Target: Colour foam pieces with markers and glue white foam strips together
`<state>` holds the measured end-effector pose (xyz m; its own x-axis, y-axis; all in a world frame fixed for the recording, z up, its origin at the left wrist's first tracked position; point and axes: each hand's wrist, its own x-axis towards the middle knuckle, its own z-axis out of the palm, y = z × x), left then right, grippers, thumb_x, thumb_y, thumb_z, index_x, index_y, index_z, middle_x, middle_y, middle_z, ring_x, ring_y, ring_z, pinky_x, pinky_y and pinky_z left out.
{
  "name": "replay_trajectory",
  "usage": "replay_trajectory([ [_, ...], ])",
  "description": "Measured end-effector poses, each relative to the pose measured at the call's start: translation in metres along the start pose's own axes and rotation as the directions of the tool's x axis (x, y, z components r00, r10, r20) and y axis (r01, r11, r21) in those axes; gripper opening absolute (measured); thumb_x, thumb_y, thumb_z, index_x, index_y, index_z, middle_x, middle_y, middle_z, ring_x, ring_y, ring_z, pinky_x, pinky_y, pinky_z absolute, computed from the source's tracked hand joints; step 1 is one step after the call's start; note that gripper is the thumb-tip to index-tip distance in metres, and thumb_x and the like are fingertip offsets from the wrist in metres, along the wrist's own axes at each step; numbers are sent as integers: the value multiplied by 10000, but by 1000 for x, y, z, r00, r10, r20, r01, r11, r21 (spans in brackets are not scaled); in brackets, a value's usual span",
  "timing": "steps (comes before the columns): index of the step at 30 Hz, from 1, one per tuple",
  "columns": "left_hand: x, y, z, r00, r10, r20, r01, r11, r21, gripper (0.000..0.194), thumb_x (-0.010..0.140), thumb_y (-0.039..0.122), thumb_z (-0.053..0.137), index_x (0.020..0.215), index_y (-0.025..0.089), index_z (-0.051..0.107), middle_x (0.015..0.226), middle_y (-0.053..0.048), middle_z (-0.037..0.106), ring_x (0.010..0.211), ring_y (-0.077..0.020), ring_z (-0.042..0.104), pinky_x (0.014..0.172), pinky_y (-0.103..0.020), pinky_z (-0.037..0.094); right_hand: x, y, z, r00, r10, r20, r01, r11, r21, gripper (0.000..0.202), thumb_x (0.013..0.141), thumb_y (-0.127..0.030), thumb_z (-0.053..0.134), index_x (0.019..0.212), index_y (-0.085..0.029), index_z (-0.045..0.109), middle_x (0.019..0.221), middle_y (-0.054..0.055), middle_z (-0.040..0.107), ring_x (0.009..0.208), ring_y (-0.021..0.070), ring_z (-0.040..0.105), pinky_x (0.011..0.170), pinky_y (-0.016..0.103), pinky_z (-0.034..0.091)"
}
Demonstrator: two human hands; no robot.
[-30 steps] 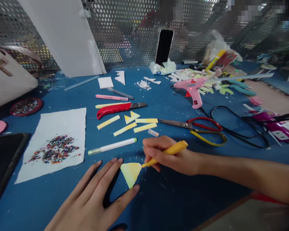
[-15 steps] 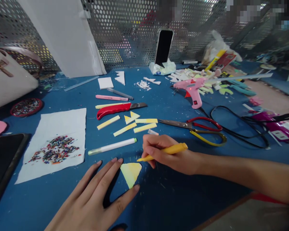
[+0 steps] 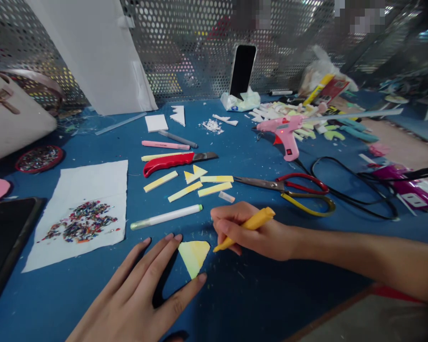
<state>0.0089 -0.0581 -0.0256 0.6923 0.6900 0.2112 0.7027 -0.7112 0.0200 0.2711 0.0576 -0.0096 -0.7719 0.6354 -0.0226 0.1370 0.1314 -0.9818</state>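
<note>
A small, roughly triangular piece point(image 3: 194, 256), shaded from yellow to pale green, lies flat on the blue table. My left hand point(image 3: 142, 289) is spread around it, with a fingertip at its upper left corner and the thumb at its lower edge. In my right hand point(image 3: 249, 232) is a yellow marker point(image 3: 258, 219), held like a pen. The marker's tip points down just right of the triangular piece, apart from it. Above my left fingers lies a white marker with green ends point(image 3: 167, 217). Several yellow-tinted strips point(image 3: 184, 191) and a zigzag-cut piece point(image 3: 195, 174) lie beyond.
Scissors point(image 3: 281, 185) and a red-handled knife point(image 3: 171, 163) lie past the strips. A pink glue gun point(image 3: 283, 130) with its cord stands at the right. Glittery bits rest on a white sheet point(image 3: 110, 190) at the left. A phone point(image 3: 243, 69) stands at the back.
My right hand has shifted the yellow marker's tip from above the triangular piece's upper right corner, down and right to beside it. My left hand and the piece have stayed put.
</note>
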Motion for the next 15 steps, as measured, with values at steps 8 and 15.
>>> replay_trajectory([
  [8, 0, 0, -1, 1000, -9, 22, 8, 1000, 19, 520, 1062, 537, 305, 1564, 403, 318, 1618, -139, 320, 1520, -317, 268, 1203, -497, 210, 1, -2, 0, 1000, -4, -9, 4, 1000, 1, 381, 1031, -414, 496, 744, -165, 476, 649, -24, 520, 550, 69, 532, 517, 180, 405],
  [15, 1, 2, -1, 1000, -19, -11, 19, 1000, 4, 506, 1057, 561, 323, 1536, 407, 386, 1613, -114, 350, 1489, -320, 341, 1217, -490, 209, 0, 0, -2, 1000, 11, 28, -12, 1000, 11, 312, 1013, -391, 537, 798, -170, 484, 724, -10, 571, 602, 78, 561, 559, 189, 420],
])
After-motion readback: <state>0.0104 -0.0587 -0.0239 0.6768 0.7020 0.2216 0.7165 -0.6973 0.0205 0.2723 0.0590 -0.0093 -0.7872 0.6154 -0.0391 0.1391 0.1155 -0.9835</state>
